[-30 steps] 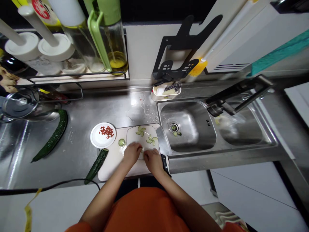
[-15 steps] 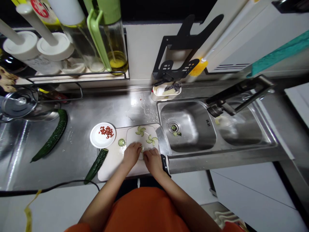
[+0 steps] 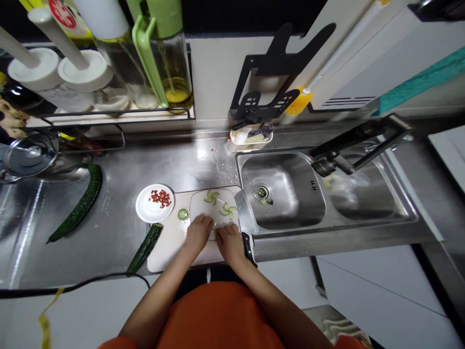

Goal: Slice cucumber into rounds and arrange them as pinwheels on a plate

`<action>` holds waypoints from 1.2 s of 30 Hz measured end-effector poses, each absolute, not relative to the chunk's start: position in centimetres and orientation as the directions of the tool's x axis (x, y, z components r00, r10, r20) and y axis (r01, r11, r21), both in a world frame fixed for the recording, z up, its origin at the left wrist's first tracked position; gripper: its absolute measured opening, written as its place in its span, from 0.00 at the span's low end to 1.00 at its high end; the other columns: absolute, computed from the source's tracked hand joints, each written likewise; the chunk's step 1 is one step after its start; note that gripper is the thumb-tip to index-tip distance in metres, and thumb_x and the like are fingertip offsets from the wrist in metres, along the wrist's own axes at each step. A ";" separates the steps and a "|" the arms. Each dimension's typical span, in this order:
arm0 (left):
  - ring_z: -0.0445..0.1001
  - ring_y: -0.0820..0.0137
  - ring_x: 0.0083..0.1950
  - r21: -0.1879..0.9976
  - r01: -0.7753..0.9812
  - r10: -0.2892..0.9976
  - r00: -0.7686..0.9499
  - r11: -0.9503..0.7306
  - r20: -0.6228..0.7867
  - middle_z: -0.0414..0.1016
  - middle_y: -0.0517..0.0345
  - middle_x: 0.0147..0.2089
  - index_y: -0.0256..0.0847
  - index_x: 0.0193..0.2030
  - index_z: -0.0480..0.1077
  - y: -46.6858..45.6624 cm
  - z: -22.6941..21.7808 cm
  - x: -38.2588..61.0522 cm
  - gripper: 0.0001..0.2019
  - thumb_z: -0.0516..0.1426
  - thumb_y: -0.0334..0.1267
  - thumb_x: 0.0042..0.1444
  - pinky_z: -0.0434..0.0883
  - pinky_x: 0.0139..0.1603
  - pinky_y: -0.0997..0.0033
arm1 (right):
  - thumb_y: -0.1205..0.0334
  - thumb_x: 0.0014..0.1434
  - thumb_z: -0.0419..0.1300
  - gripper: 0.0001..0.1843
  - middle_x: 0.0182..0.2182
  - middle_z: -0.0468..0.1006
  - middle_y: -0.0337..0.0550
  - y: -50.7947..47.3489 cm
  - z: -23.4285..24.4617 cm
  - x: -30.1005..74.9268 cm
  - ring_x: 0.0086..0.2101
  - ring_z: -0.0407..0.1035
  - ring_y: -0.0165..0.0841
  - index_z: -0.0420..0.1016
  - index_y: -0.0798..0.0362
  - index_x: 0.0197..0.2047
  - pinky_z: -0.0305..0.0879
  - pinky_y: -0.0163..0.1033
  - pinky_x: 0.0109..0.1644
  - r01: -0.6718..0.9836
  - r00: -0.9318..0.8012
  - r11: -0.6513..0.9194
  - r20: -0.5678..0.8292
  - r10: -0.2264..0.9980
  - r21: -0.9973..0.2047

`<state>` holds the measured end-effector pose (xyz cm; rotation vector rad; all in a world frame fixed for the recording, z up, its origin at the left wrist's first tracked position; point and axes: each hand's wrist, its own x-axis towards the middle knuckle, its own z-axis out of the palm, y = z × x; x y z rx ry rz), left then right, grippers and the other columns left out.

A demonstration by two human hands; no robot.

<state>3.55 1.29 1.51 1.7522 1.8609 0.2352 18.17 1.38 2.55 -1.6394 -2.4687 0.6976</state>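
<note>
My left hand (image 3: 198, 235) and my right hand (image 3: 228, 241) are side by side at the near edge of a square white plate (image 3: 203, 206), fingers curled down onto it. What the fingertips pinch is hidden. Two pinwheels of cucumber slices (image 3: 211, 197) lie on the plate's far half. The plate rests on a pale cutting board (image 3: 167, 247), with one round cucumber slice (image 3: 183, 214) on the board beside it. A cut cucumber piece (image 3: 145, 248) lies along the board's left edge. A black-handled knife (image 3: 247, 246) lies just right of my right hand.
A small white dish of red berries (image 3: 155, 203) sits left of the board. A whole cucumber (image 3: 78, 206) lies on the steel counter (image 3: 119, 167). The double sink (image 3: 283, 191) and faucet (image 3: 358, 138) are to the right. Oil bottles (image 3: 170, 63) stand on the rack behind. A black cord (image 3: 72, 282) runs along the front.
Both hands have stayed at the plate's near edge, fingers shifting only slightly. Nothing else has moved.
</note>
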 end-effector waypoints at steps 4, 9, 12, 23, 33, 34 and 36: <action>0.69 0.68 0.44 0.496 0.859 0.961 0.018 0.127 -0.277 0.72 0.54 0.39 0.43 0.40 0.71 1.3 1.5 3.6 0.11 0.48 0.38 0.63 0.65 0.43 0.71 | 0.67 0.61 0.53 0.10 0.30 0.73 0.45 1.4 2.5 18.1 0.36 0.60 0.38 0.75 0.52 0.32 0.53 0.41 0.41 0.850 -0.418 0.322 -0.162 0.894 -0.417; 0.70 0.68 0.43 0.597 0.790 0.976 -0.004 0.137 -0.219 0.73 0.54 0.39 0.42 0.41 0.72 1.1 1.8 3.3 0.10 0.49 0.37 0.62 0.67 0.45 0.70 | 0.67 0.60 0.53 0.10 0.30 0.73 0.44 1.4 2.6 18.3 0.37 0.59 0.38 0.75 0.52 0.32 0.53 0.41 0.41 0.847 -0.418 0.320 -0.162 0.894 -0.425; 0.71 0.68 0.46 0.664 0.727 0.985 -0.109 0.173 -0.137 0.74 0.51 0.42 0.41 0.45 0.71 0.9 2.2 2.3 0.12 0.48 0.37 0.62 0.67 0.49 0.69 | 0.67 0.60 0.53 0.10 0.29 0.73 0.43 1.5 2.7 18.5 0.36 0.59 0.37 0.75 0.51 0.32 0.53 0.40 0.42 0.836 -0.417 0.313 -0.152 0.896 -0.450; 0.72 0.62 0.44 0.421 0.737 0.841 -0.521 0.528 -0.144 0.74 0.48 0.43 0.41 0.50 0.70 -1.4 2.2 -2.6 0.15 0.51 0.40 0.59 0.66 0.46 0.66 | 0.67 0.61 0.52 0.11 0.28 0.72 0.43 1.9 2.6 18.4 0.36 0.60 0.36 0.75 0.52 0.32 0.53 0.39 0.43 0.807 -0.447 0.345 -0.112 0.888 -0.480; 0.71 0.63 0.41 0.372 0.720 0.804 -0.572 0.586 -0.161 0.73 0.47 0.44 0.40 0.48 0.70 -1.2 1.6 -2.2 0.14 0.51 0.41 0.58 0.65 0.41 0.67 | 0.68 0.59 0.54 0.10 0.30 0.73 0.44 2.1 2.7 18.1 0.36 0.59 0.37 0.76 0.52 0.33 0.53 0.40 0.43 0.786 -0.470 0.366 -0.096 0.877 -0.497; 0.71 0.63 0.41 0.381 0.715 0.803 -0.573 0.587 -0.163 0.73 0.47 0.43 0.40 0.48 0.70 -1.1 1.6 -2.2 0.14 0.52 0.41 0.58 0.64 0.41 0.68 | 0.69 0.59 0.54 0.09 0.30 0.73 0.44 2.1 2.6 18.1 0.36 0.59 0.37 0.76 0.52 0.33 0.53 0.40 0.43 0.787 -0.471 0.367 -0.099 0.877 -0.496; 0.71 0.63 0.41 0.398 0.702 0.800 -0.576 0.591 -0.170 0.73 0.48 0.41 0.40 0.46 0.71 -0.9 1.7 -2.3 0.13 0.52 0.40 0.57 0.64 0.42 0.68 | 0.69 0.59 0.54 0.09 0.30 0.73 0.44 2.1 2.6 18.1 0.36 0.59 0.37 0.76 0.52 0.33 0.53 0.40 0.43 0.787 -0.475 0.370 -0.103 0.874 -0.494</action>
